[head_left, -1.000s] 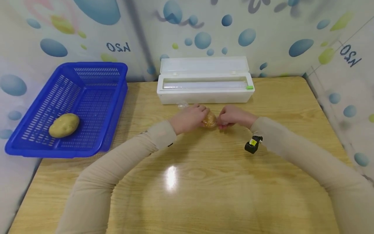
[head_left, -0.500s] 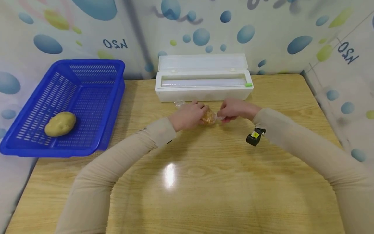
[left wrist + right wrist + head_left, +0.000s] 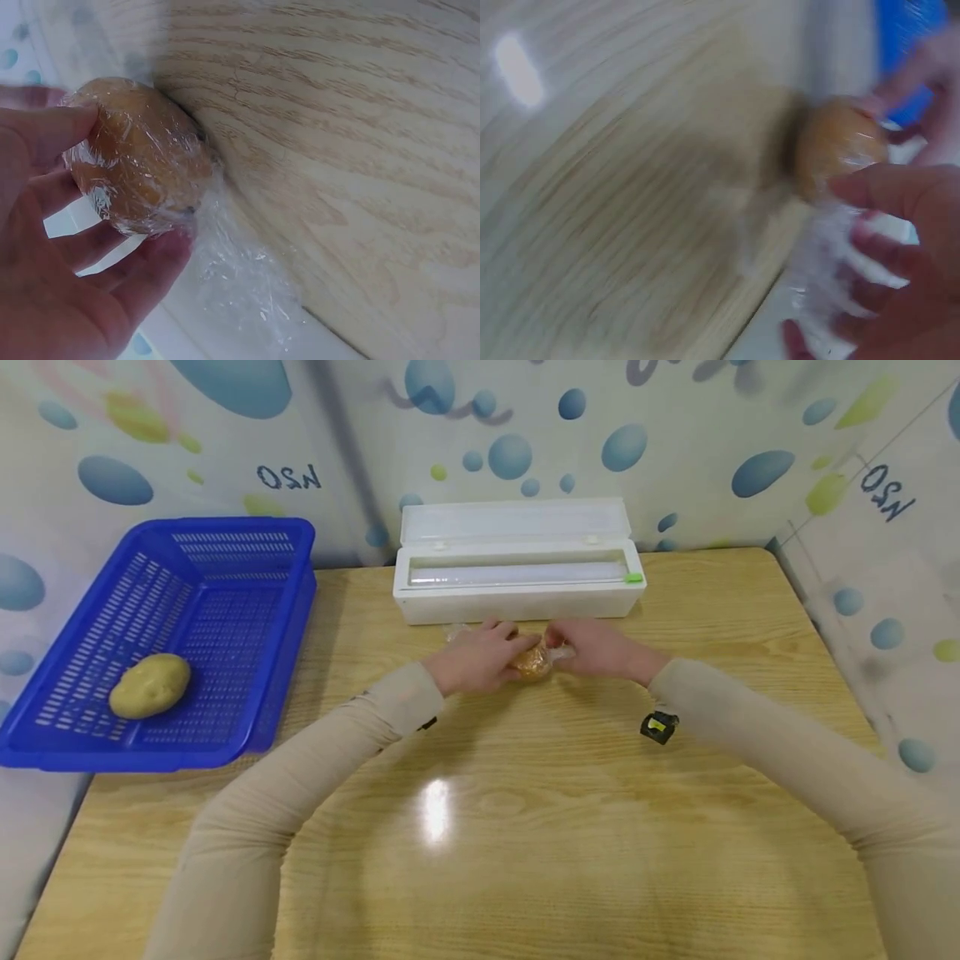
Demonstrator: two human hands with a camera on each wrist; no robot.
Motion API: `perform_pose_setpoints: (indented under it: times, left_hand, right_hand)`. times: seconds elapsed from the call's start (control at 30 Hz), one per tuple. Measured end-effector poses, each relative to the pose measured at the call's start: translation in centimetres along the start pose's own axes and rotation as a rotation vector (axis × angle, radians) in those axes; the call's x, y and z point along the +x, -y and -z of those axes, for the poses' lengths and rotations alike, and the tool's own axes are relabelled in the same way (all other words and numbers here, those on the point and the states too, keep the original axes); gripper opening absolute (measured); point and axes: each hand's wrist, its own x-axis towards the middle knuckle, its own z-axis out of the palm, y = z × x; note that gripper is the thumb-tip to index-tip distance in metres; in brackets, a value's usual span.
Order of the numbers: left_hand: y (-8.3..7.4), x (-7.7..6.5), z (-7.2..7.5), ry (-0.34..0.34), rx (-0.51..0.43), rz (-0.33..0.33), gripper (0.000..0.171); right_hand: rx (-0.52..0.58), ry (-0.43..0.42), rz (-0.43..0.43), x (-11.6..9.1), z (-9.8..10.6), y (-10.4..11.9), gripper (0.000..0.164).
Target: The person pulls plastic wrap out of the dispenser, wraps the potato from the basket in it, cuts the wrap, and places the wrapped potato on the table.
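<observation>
A roundish orange-brown piece of produce (image 3: 142, 154), its exact kind unclear under clear cling film, is just above or on the table in front of the film box. My left hand (image 3: 476, 658) grips it, thumb and fingers around its side in the left wrist view. A loose tail of cling film (image 3: 240, 292) trails from it there. On its right side, my right hand (image 3: 600, 647) pinches the gathered film end (image 3: 559, 654) close to the produce. The right wrist view is blurred, with the fingers over the film (image 3: 817, 255).
A white cling film box (image 3: 517, 606) with its lid raised stands at the table's back edge, a film roll (image 3: 517, 574) inside. At the left is a blue plastic basket (image 3: 288, 635) holding a potato (image 3: 150, 686). A patterned wall rises behind the wooden table (image 3: 525, 835).
My right hand has turned over and come closer to the produce, and more of the gathered film shows. The left hand keeps its grip. The head view has shifted slightly.
</observation>
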Motion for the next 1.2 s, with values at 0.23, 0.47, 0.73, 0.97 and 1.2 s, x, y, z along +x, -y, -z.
perform_pose_setpoints:
  times: [0.23, 0.47, 0.73, 0.97, 1.2]
  left_hand:
    - [0.5, 0.2, 0.0, 0.025, -0.019, 0.028, 0.061]
    - [0.7, 0.1, 0.5, 0.039, -0.015, 0.045, 0.058]
    - [0.7, 0.1, 0.4, 0.037, -0.009, 0.031, 0.058]
    - [0.5, 0.2, 0.3, 0.028, -0.002, 0.026, 0.057]
    - [0.1, 0.4, 0.4, 0.037, 0.009, 0.019, 0.057]
  right_hand:
    - [-0.459, -0.233, 0.17, -1.3, -0.9, 0.3, 0.013]
    - [-0.753, -0.28, 0.351, -3.1, -1.1, -0.1, 0.01]
    - [-0.659, -0.246, 0.222, -4.0, -0.3, -0.8, 0.024]
    - [-0.168, -0.112, 0.206, -1.5, -0.7, -1.0, 0.032]
    - [-0.623, -0.13, 0.418, -1.6, -1.3, -1.4, 0.023]
